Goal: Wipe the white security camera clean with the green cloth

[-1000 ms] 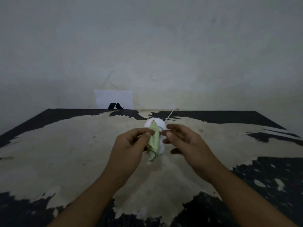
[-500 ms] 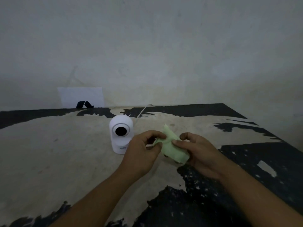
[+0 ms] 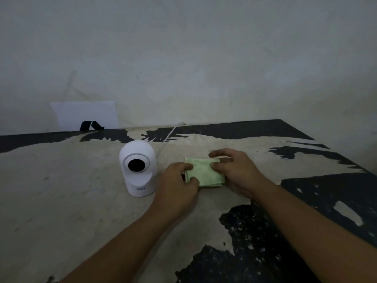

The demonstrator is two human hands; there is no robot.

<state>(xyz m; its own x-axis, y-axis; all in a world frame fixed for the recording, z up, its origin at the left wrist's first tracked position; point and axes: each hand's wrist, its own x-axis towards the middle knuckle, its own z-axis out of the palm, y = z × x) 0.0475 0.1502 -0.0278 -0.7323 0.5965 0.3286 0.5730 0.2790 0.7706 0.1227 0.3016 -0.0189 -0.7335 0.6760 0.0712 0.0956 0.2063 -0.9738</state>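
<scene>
The white security camera (image 3: 138,168) stands upright on the worn table (image 3: 61,201), its round black lens facing me. To its right the green cloth (image 3: 204,172) lies folded flat on the table. My left hand (image 3: 175,186) pinches the cloth's left edge between thumb and fingers. My right hand (image 3: 234,170) holds its right edge, fingers curled over the far corner. Neither hand touches the camera; my left hand is just beside its base.
A white cable (image 3: 171,132) runs from behind the camera to the back of the table. A white sheet (image 3: 85,115) with a small black object (image 3: 90,126) leans against the wall at back left. The table's right edge slopes away at the right.
Both hands brought the cloth away from the camera to its right and lowered it onto the table, where it now lies flat and folded. The camera stands uncovered.
</scene>
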